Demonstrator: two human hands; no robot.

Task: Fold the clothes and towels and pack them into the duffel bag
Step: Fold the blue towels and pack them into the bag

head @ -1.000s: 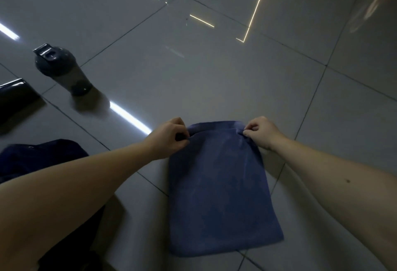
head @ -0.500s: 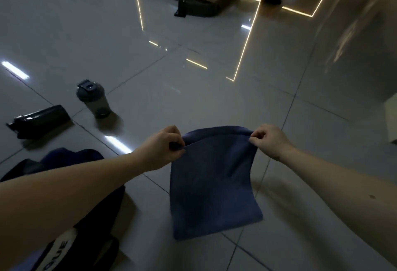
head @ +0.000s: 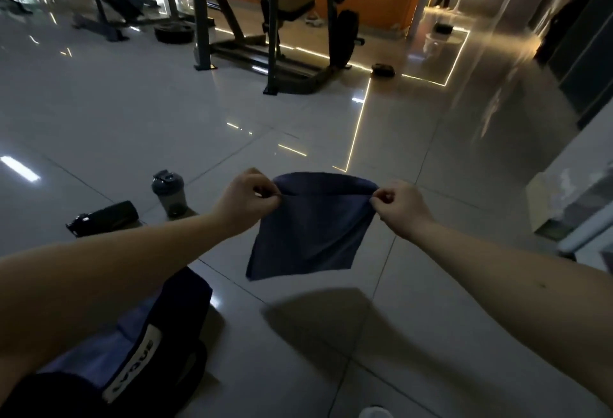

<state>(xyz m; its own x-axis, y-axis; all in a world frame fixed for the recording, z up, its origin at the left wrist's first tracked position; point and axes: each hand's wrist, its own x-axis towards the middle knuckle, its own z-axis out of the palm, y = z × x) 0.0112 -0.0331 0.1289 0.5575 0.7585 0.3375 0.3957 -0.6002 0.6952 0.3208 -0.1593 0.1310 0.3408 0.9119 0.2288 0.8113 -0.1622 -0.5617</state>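
Qty 1 dark-blue towel (head: 308, 232) hung in the air between the 2 grips, clear of the tiled floor (head: 298, 361), w/ its shadow on the tiles below. The left grip (head: 247, 200) was clenched on the towel's upper-left corner, pinching it betw. thumb and curled fingers. The right grip (head: 403, 207) pinched the upper-right corner the same way. The top edge ran approx. level from grip to grip, w/ a rear layer bowing up behind it. The rest of the cloth hung below both grips, w/ the lower edge free and touching nothing. Qty 1 duffel bag (head: 179, 311) lay on the floor at lower left, under the left forearm and well apart from the towel. It was dark, w/ a white lettered strip. Lighter blue fabric showed at it; whether this lay inside the bag could not be determined. Qty 2 bottles stood left of the left grip: 1 shaker bottle (head: 170, 193) upright, and 1 black bottle (head: 102, 218) on its side, near it but not touching. In the bkgd. were a gym rack (head: 268, 36) and 1 weight plate (head: 174, 33) flat on the floor.
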